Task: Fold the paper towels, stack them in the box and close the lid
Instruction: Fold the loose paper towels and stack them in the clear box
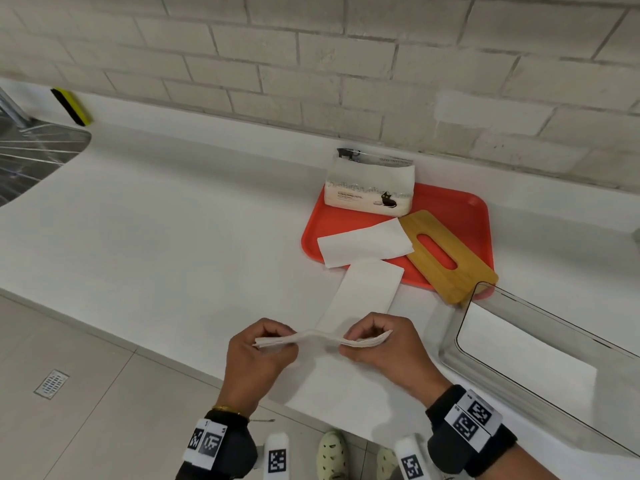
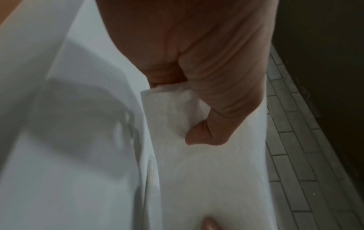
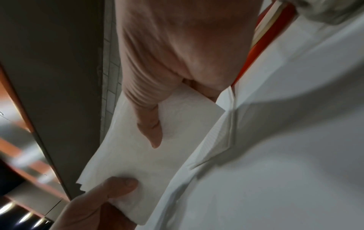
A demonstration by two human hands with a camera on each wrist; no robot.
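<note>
A folded stack of white paper towels (image 1: 322, 338) is held just above the front of the white counter. My left hand (image 1: 258, 355) pinches its left end and my right hand (image 1: 377, 348) pinches its right end. Both wrist views show a thumb pressed on the towel (image 2: 206, 171) (image 3: 138, 155). A folded towel (image 1: 362, 292) lies flat on the counter just beyond the hands. Another towel (image 1: 363, 244) lies on the red tray (image 1: 460, 216). The clear plastic box (image 1: 540, 355) stands open at the right. Its bamboo lid (image 1: 450, 258) with a slot rests on the tray.
A pack of paper towels (image 1: 370, 187) with a cat print stands at the tray's back edge by the brick wall. A metal sink (image 1: 31, 154) is at the far left with a yellow and black tool (image 1: 71, 107) behind it. The counter's front edge runs under my wrists.
</note>
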